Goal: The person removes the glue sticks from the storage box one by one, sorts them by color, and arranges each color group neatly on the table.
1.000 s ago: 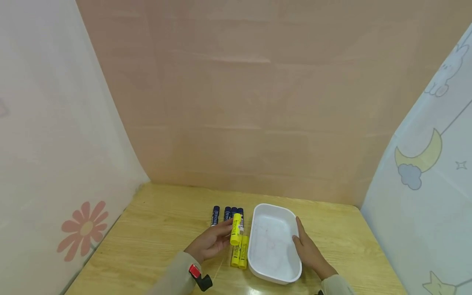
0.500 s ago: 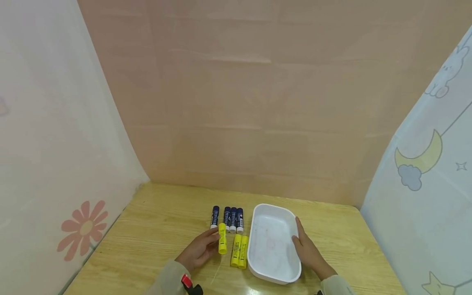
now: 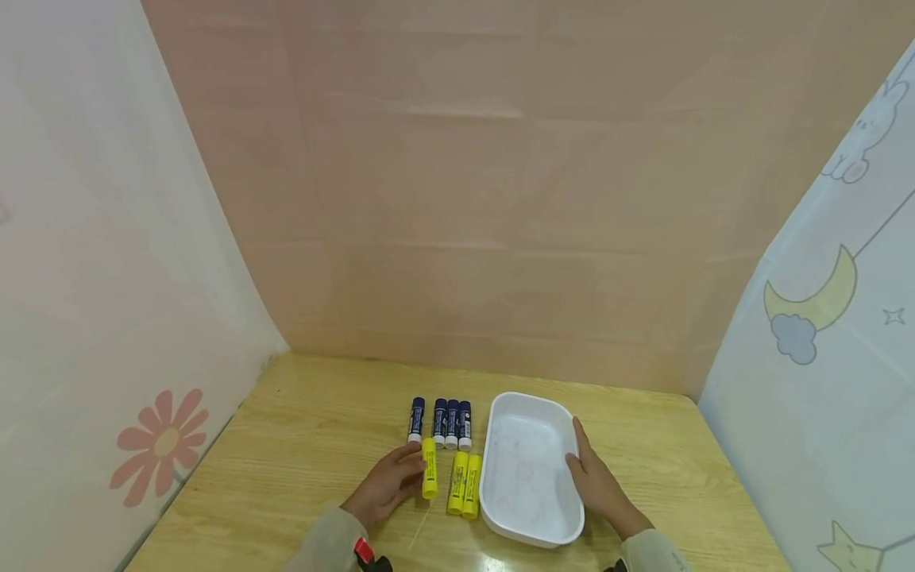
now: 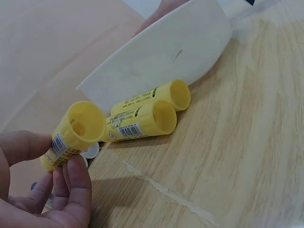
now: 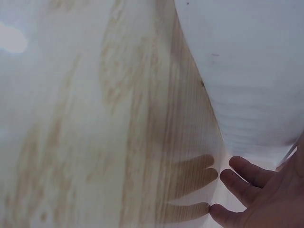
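Note:
A yellow glue stick [image 3: 429,470] is pinched between the thumb and fingers of my left hand [image 3: 386,486]; its hollow end faces the camera in the left wrist view. Two more yellow glue sticks [image 4: 145,116] lie side by side to its right, close to a white plastic tray [image 3: 530,485]. Gripping the tray's right side is my right hand [image 3: 603,491], thumb at the rim and fingers along the outer wall. Several dark blue glue sticks with white ends lie behind: a close group [image 3: 452,425] and a single blue glue stick [image 3: 417,419] farther left.
The wooden table [image 3: 307,445] ends at a plain beige backdrop [image 3: 457,238]. Patterned white sheets hang on the left [image 3: 79,278] and right [image 3: 843,397]. A torn strip [image 4: 166,190] marks the tabletop near my left hand.
My left hand has moved left and lower with the yellow glue stick, away from above the other two, to a spot before the single blue one. My right hand and the tray have stayed.

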`<act>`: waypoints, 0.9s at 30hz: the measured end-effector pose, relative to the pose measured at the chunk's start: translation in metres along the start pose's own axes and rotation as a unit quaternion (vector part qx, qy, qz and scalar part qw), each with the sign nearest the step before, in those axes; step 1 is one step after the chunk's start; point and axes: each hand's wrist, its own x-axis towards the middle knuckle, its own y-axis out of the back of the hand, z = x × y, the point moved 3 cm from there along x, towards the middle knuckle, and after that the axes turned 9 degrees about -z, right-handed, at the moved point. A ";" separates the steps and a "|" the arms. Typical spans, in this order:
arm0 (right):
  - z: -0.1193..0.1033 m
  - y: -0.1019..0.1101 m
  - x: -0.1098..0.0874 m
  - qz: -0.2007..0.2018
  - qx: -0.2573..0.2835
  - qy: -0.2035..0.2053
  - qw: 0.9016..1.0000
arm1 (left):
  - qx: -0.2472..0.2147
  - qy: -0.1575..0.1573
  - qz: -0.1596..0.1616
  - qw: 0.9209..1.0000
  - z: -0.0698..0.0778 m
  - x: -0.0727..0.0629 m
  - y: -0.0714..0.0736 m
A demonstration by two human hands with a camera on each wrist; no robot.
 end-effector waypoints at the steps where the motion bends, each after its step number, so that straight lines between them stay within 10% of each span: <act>1: 0.000 0.000 0.001 -0.001 0.001 -0.001 1.000 | 0.007 0.000 0.001 1.000 0.000 0.000 -0.001; 27: 0.000 0.002 0.002 -0.011 0.000 -0.013 1.000 | 0.219 0.002 0.049 0.974 -0.004 0.019 -0.015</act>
